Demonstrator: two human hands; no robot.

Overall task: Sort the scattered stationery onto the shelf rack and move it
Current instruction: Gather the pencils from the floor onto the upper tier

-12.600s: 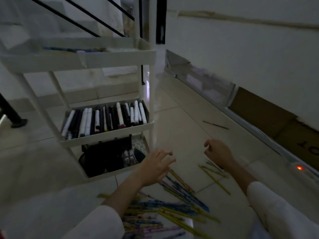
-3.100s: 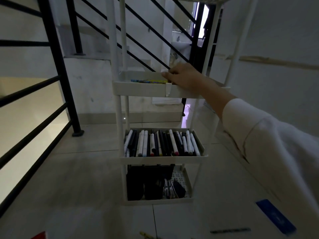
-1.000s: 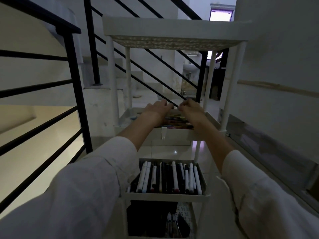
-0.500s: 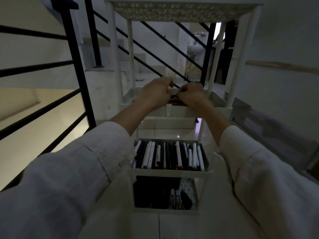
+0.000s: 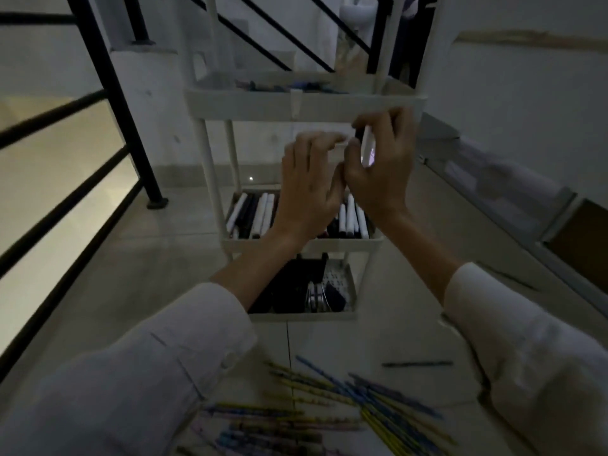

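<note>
The black railing post [image 5: 112,103] stands on the tiled floor [image 5: 138,274], its foot on a tile. Black horizontal bars [image 5: 65,179] extend to the left of the post. A white stair step [image 5: 148,70] rises directly behind the post. Well to the right of the post, the white wall [image 5: 526,103] carries a pale strip [image 5: 526,42]. A grey panel [image 5: 493,189] runs along the wall base, with a brown board [image 5: 582,238] at its near end.

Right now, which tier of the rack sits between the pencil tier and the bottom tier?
The marker tier, seen in the head view, partly behind the left hand and right hand.
</note>
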